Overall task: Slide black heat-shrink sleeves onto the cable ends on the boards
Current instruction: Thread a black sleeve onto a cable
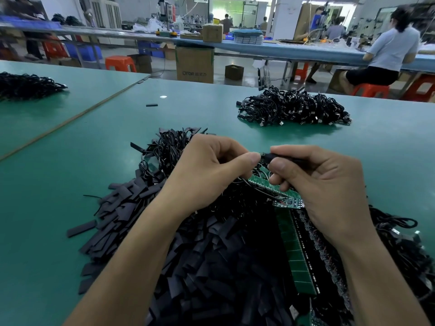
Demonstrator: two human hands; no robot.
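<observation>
Head view: your left hand (211, 170) sits centre frame, thumb and forefinger pinched on what looks like a cable end (261, 156); only its tip shows. Your right hand (329, 184), just to the right, pinches a black sleeve (282, 158) between thumb and forefinger, with its mouth aimed at that end. The two meet or nearly meet, and I cannot tell if the sleeve is on yet. You likely hold both above the clutter so the tube lines up with the wire. Under your right fingers lies a small green board (288, 203) with thin wires rising from it. Below it a strip of boards (296, 255) runs toward the lower right. The heap of loose sleeves (131, 208) spreads lower left beside your left wrist, probably as stock within reach. One cable bundle (294, 107) rests upper right and a second bundle (26, 85) at the upper left edge, both well apart from the work. A stray sleeve (151, 105) lies alone on the green table (47, 184).
</observation>
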